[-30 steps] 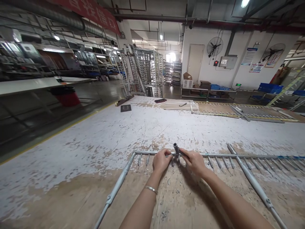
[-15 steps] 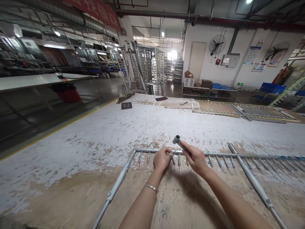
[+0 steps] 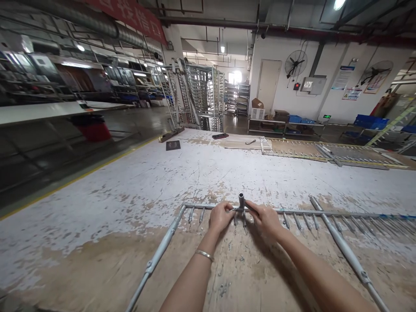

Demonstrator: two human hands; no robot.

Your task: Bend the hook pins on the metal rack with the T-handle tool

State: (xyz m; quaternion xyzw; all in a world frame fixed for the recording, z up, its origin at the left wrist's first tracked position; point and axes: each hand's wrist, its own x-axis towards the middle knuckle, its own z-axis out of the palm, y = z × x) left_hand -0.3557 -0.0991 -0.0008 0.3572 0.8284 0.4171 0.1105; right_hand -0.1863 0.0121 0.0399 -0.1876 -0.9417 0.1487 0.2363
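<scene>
My right hand [image 3: 268, 222] is wrapped round the handle of a metal hammer [image 3: 241, 200], whose head is a short hollow tube. The head stands upright against the thin top rail [image 3: 297, 212] of a grey metal frame. Just left of it, my left hand [image 3: 221, 216] pinches at the rail, thumb and fingers together; whatever is between the fingertips is too small to make out. Short metal pegs [image 3: 305, 223] with thin hooked ends hang from the rail on both sides of my hands. A thicker tube [image 3: 165, 240] forms the frame's left side.
Another tube [image 3: 344, 248] crosses the rail at right. The worn white-and-wood table [image 3: 107, 199] carries a dark square plate [image 3: 173, 145], a wrench [image 3: 250, 142], a dark phone-like object [image 3: 220, 136] and another hooked frame [image 3: 295, 154]. Metal racks [image 3: 201, 93] stand beyond.
The hammer's head has come down from above the rail onto it and turned more upright. My right hand has dropped slightly with it. The left hand keeps its place at the rail.
</scene>
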